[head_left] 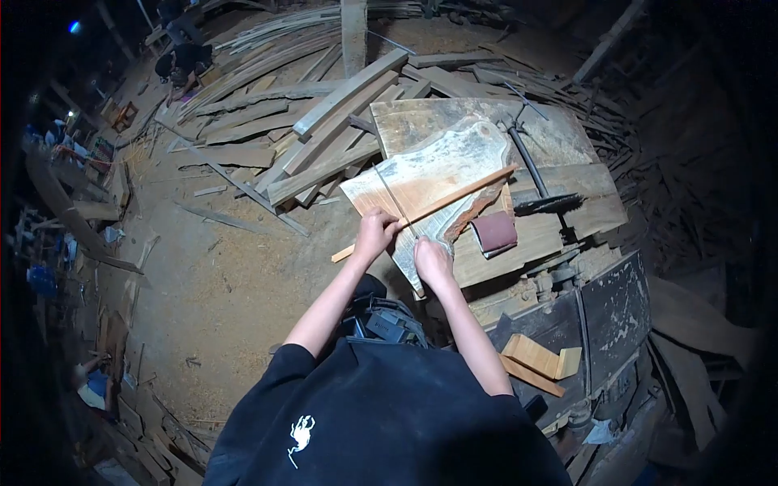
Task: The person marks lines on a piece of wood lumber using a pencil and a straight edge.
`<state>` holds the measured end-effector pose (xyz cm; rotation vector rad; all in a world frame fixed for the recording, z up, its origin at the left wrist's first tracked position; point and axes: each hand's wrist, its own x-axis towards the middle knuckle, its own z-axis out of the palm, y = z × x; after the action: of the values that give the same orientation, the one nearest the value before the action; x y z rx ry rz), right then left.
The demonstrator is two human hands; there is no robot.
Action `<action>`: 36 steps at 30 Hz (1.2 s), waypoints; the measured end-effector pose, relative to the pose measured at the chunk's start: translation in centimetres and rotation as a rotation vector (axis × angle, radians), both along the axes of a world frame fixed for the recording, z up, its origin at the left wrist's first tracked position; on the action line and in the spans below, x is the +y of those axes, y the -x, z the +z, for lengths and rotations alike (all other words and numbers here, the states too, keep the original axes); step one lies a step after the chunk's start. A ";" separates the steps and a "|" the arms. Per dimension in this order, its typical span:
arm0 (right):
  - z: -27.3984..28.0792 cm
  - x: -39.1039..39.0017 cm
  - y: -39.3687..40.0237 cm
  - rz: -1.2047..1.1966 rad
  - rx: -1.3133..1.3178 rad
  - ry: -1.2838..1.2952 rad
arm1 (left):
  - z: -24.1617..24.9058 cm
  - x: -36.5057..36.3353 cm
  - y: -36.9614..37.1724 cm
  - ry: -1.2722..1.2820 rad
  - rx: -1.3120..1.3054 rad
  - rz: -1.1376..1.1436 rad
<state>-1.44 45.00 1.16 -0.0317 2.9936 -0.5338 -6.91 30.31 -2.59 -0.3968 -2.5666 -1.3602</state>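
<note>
Pinching the wooden strip [466, 193], the left grip [376, 232] sits just beside the thin rod [391, 193] whose near end the right grip [433, 261] seemingly clasps, though a loose pinch could let the strip skid.

Both arms reach forward and come inward, bare below the elbows. The left forearm [330, 298] slants to the right, and the left hand [376, 233] bends its fingers toward the other. The right forearm [473, 330] slants to the left; the right hand [433, 261], slightly nearer the body, has curled fingers.
</note>
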 end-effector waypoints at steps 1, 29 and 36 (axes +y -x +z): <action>0.0 0.0 0.0 0.009 0.021 0.011 | 0.1 0.3 -0.4 -0.026 -0.008 0.015; 1.3 5.7 -14.9 -0.135 -0.132 0.022 | -0.6 1.2 -1.6 -0.018 0.123 0.149; 1.1 6.7 -18.3 -0.205 -0.114 0.218 | -0.5 1.3 -1.7 -0.012 0.130 0.143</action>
<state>16.84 51.74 2.23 0.2822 2.8298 -0.8502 -5.21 31.60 -3.12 -0.2833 -2.4298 -1.2562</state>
